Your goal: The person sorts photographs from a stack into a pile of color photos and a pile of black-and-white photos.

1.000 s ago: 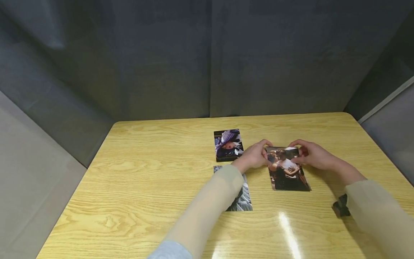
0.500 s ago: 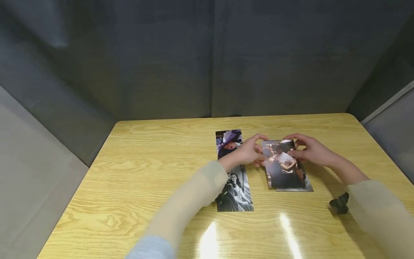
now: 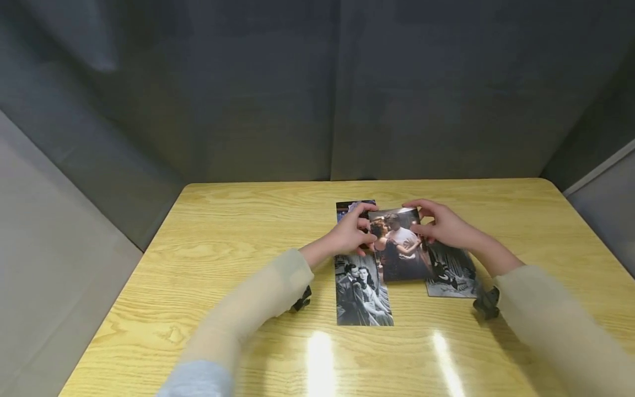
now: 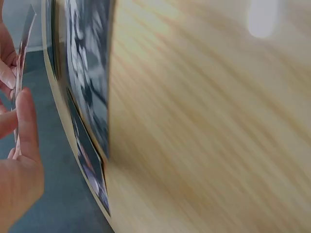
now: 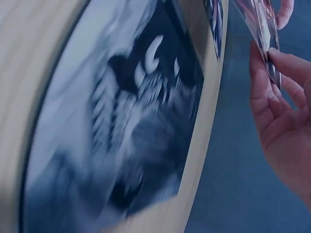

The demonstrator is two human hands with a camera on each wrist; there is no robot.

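Here, both hands' fingers, left hand, right hand, pinching colour photo above table

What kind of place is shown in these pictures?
Probably a small recording booth or test station, not a home. Grey fabric panels close in a plain wooden table on three sides. On it lie only printed photos, such as a black-and-white photo, and both hands hold a colour photo.

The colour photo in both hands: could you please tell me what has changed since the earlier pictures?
Both hands, left hand and right hand, lifted the colour photo leftward, uncovering a black-and-white photo beneath it. Their grip on its top corners is unchanged. The black-and-white couple photo and the far photo stayed flat on the table.
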